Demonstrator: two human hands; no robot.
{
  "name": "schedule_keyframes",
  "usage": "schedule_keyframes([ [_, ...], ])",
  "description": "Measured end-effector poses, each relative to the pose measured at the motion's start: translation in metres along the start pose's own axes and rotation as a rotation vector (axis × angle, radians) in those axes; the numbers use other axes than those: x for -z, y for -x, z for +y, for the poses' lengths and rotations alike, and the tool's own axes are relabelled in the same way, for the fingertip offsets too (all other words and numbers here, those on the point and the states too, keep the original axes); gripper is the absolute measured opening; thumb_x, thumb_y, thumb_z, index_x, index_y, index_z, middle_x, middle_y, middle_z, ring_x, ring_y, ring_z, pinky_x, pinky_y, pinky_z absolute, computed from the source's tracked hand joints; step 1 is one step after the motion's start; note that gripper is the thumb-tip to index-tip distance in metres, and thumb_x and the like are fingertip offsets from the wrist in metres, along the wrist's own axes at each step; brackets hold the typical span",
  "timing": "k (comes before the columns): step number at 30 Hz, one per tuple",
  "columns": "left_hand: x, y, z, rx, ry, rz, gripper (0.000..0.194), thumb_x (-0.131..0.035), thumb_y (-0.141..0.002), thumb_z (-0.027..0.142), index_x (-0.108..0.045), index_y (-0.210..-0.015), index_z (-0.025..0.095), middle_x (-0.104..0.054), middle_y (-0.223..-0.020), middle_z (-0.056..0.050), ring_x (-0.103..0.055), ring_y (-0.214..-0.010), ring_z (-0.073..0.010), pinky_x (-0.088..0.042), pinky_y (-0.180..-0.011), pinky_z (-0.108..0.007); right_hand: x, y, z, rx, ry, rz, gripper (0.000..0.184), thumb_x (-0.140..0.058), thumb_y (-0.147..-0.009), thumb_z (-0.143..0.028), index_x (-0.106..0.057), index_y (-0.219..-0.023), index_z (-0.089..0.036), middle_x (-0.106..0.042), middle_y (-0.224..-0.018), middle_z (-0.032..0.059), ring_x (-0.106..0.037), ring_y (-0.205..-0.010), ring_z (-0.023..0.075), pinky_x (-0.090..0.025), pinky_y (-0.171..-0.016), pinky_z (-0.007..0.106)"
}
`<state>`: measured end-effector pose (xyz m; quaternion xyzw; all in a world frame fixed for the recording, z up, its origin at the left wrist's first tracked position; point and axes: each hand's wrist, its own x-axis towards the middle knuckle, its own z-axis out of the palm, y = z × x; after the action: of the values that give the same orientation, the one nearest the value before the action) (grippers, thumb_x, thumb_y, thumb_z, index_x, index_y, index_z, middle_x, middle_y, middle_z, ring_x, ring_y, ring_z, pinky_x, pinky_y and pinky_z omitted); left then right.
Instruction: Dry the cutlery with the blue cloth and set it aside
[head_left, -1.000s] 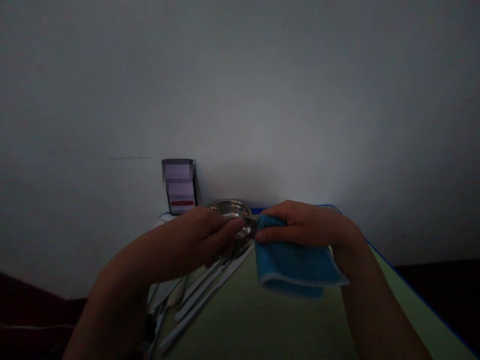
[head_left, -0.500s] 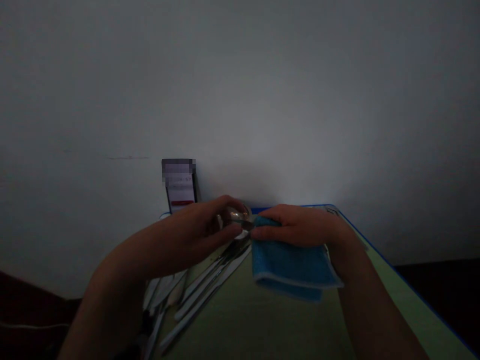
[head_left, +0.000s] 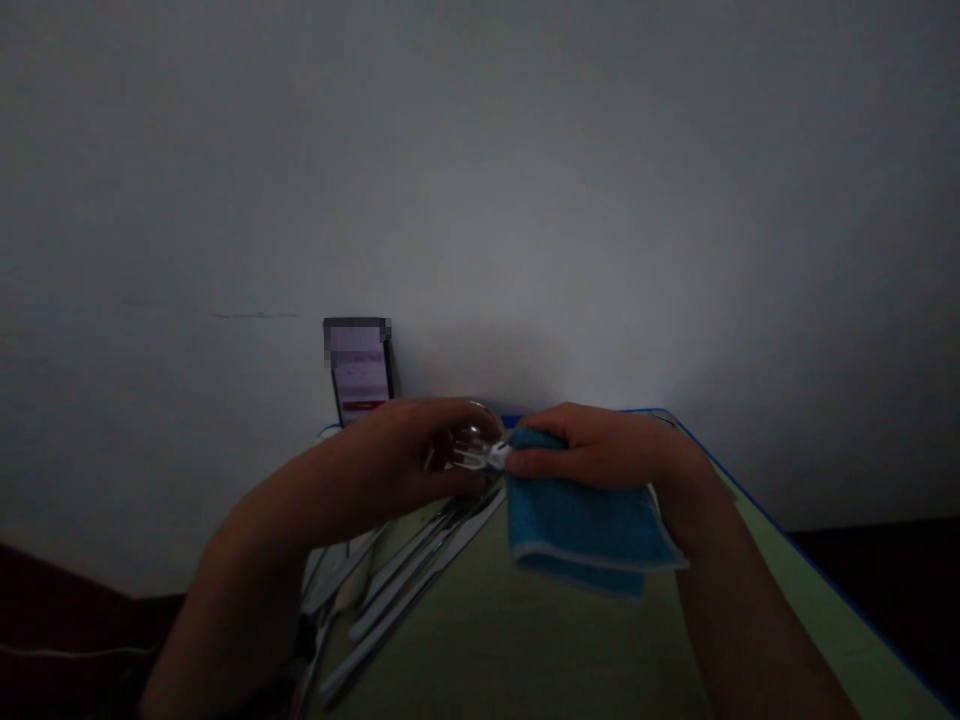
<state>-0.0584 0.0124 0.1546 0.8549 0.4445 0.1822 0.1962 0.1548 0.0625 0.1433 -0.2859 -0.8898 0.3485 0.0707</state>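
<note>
My right hand [head_left: 600, 445] is closed on a folded blue cloth [head_left: 589, 525] with pale edging, and on a metal fork [head_left: 480, 453] wrapped partly in it. The fork's tines point left, out of the cloth, while its other end is hidden. My left hand [head_left: 420, 445] curves round the tines with thumb and fingers apart; I see no firm grip. Just behind its fingertips shows the rim of a shiny rounded thing [head_left: 491, 415], mostly covered. Below lie several knives [head_left: 409, 590] and other cutlery on the pale green table [head_left: 510, 640].
A phone [head_left: 361, 370] leans against the grey wall [head_left: 525, 200] at the table's back left. The table has a blue edge [head_left: 750, 500] on its right side. At the lower left, a thin pale cord [head_left: 67, 653] crosses a dark red surface.
The fork's tines have come into plain view between my hands. My left thumb and fingers have parted wider. My right hand and the cloth have barely moved.
</note>
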Motion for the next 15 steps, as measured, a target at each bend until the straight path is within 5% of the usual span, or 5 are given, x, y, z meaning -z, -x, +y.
schedule_keyframes([
  [5,0.0012,0.0002,-0.0011,-0.027,-0.021,0.021,0.018,-0.058,-0.078,0.021,-0.061,-0.096,0.021,-0.064,-0.076,0.002,-0.058,-0.064,-0.0113,-0.046,-0.058,-0.020,0.0015,0.0020,-0.0007,-0.013,-0.020,-0.015,0.041,-0.047,-0.081,-0.053,-0.060,-0.094,-0.015,-0.064,-0.084,0.0033,-0.058,-0.069,0.0121,-0.043,-0.056,0.020],
  [15,-0.0024,0.0031,-0.0008,0.058,0.009,-0.016,0.034,-0.062,-0.076,0.041,-0.057,-0.103,0.022,-0.064,-0.083,0.000,-0.060,-0.072,-0.0148,-0.049,-0.061,-0.024,0.0016,0.0016,-0.0009,-0.021,0.014,-0.003,0.044,-0.046,-0.081,-0.055,-0.059,-0.095,-0.015,-0.065,-0.088,0.0041,-0.060,-0.072,0.0134,-0.043,-0.058,0.021],
])
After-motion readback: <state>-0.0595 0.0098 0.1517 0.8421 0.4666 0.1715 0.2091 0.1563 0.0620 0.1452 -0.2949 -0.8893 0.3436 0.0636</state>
